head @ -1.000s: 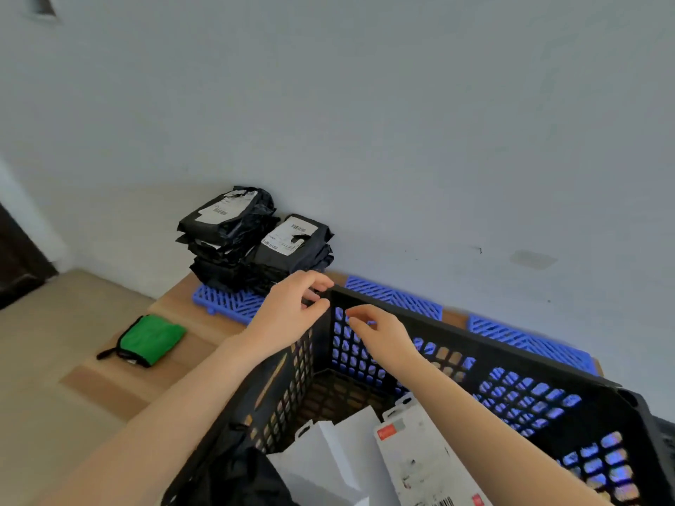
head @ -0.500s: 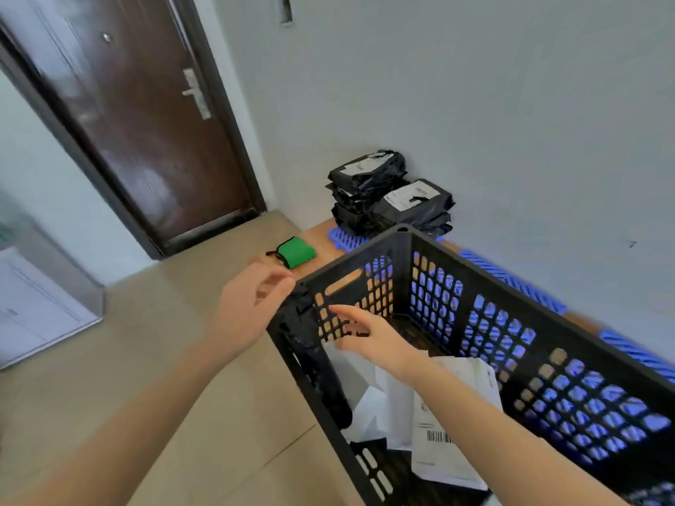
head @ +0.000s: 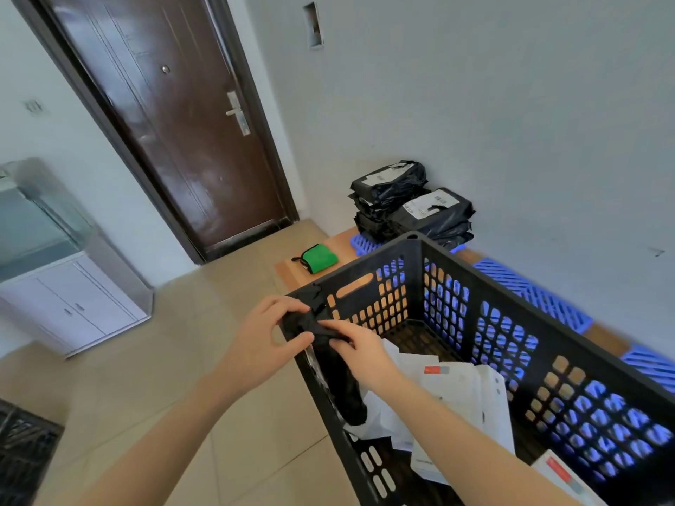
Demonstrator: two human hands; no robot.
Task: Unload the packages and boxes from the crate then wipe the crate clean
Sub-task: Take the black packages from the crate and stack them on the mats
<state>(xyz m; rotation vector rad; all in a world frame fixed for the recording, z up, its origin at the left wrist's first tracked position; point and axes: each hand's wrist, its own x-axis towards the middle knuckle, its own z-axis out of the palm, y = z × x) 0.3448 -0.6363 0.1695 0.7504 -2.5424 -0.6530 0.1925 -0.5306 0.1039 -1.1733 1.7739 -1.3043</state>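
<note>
A black slotted crate (head: pixel 548 308) fills the lower right. A black plastic package (head: pixel 339 381) leans against its near-left wall, its top at the rim. My left hand (head: pixel 266 334) pinches that top from outside the crate. My right hand (head: pixel 358 345) grips the same top from inside. White packages (head: pixel 460 388) with red labels lie on the crate floor behind my right arm. Two stacks of black packages (head: pixel 412 210) stand on a blue mat by the wall.
A folded green cloth (head: pixel 317 258) lies on brown cardboard beside the crate. Blue slotted mats (head: pixel 529 290) run along the wall. A dark door (head: pixel 175 118) and a white cabinet (head: pixel 69 297) stand to the left. Another black crate's corner (head: pixel 22 447) shows at bottom left.
The view swung left, bringing the door into sight. Both hands came back from the crate's far corner to its near-left rim and took hold of the black package's top.
</note>
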